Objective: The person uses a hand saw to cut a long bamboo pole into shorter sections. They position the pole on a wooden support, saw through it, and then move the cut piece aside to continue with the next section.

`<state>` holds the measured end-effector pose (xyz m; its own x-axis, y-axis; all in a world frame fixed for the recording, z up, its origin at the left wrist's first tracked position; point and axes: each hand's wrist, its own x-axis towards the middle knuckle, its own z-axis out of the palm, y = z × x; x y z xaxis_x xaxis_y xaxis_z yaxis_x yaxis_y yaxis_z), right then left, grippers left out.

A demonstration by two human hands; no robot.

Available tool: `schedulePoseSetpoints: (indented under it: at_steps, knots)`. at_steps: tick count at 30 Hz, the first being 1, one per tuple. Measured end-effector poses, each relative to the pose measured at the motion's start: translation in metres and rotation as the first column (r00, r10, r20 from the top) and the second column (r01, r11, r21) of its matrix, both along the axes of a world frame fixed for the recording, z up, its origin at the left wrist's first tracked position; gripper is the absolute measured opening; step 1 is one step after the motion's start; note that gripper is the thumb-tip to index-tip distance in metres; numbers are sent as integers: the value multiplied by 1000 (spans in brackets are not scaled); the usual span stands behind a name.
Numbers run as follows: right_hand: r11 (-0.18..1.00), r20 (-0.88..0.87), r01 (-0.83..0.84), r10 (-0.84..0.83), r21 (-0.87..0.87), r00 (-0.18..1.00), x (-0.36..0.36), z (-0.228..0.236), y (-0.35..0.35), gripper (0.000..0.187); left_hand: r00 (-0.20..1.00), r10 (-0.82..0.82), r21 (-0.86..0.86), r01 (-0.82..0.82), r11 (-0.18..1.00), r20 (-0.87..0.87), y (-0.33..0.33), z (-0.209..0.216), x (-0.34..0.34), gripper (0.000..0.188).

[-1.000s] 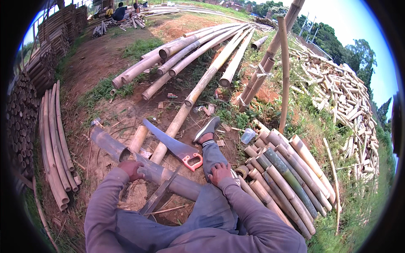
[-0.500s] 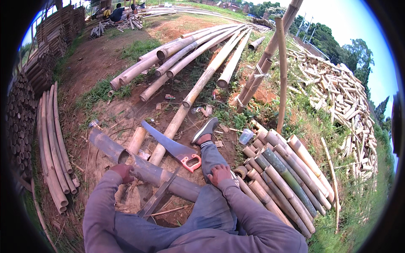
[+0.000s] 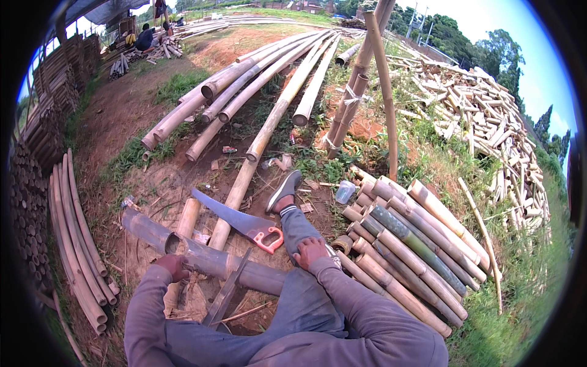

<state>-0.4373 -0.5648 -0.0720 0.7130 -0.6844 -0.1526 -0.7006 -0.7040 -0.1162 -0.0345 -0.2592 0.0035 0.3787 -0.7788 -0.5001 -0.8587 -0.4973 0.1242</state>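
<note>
A thick grey-brown bamboo pole (image 3: pixel 260 275) lies across in front of me, its left end at a break beside another thick bamboo piece (image 3: pixel 143 226). My left hand (image 3: pixel 172 268) is at that break, fingers curled against the pole's end. My right hand (image 3: pixel 310 252) rests on my right lower leg with its fingers spread and nothing in it. Beyond the pole lies a handsaw (image 3: pixel 235 217) with an orange-red handle, its blade toward the far left. A dark, flat, blade-like strip (image 3: pixel 227 293) slants across the pole near my lap; its kind is unclear.
Cut bamboo lengths (image 3: pixel 416 244) are stacked at my right. Long bamboo poles (image 3: pixel 275 73) stretch away ahead, and several curved ones (image 3: pixel 79 244) lie at the left. A large heap of bamboo pieces (image 3: pixel 477 122) rises at the far right. A clear plastic cup (image 3: pixel 345 192) sits by the stack.
The whole scene has shifted slightly left in the picture as my head turned. My hands stay in about the same places, and the saw lies where it was.
</note>
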Motion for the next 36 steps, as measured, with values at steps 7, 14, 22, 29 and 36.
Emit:
schedulePoseSetpoints:
  at_steps: [7,14,22,29,36]
  knots:
    - [1000,3,5,-5,0,1000,-5,-1,-3,49,1000,9,5,-9,1000,-8,-7,12,-11,64]
    - [999,23,-16,17,-43,1000,4,-4,-2,48,1000,-17,-10,17,1000,-9,7,-6,2,66]
    - [999,44,-21,23,-38,999,-2,-7,-1,50,999,37,62,-36,997,-13,-5,18,-16,65]
    - [999,29,-19,20,-30,999,-2,-11,-4,52,1000,27,23,-27,999,-8,-3,12,-16,63]
    - [991,149,-7,27,-135,988,-11,-18,-11,45,1000,21,-14,-21,1000,0,-4,26,-23,62]
